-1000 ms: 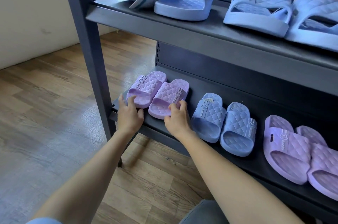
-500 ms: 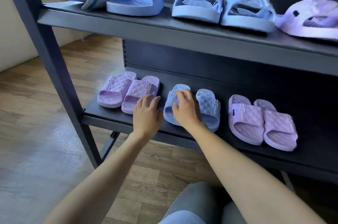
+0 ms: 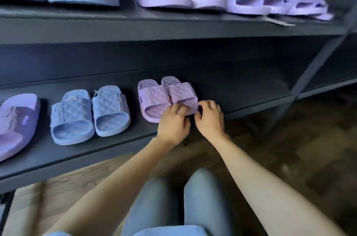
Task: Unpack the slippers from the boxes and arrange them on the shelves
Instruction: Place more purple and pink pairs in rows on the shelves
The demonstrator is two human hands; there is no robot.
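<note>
Under both sets of fingers, on the lower shelf point(image 3: 241, 89): lilac slipper pair point(image 3: 164, 96). Left hand point(image 3: 172, 123) and right hand point(image 3: 209, 118) curled on toe edges, grip uncertain. Likely light, flexible foam; hold by soles.

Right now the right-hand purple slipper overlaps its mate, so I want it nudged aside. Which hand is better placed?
Right hand: its fingertips sit at that slipper's outer toe edge, with bare lower shelf beyond. The left hand lies across both toes.

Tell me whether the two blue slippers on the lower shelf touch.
Touching. The head view shows the left blue slipper pressed against the right blue slipper, no shelf visible between them.
</note>
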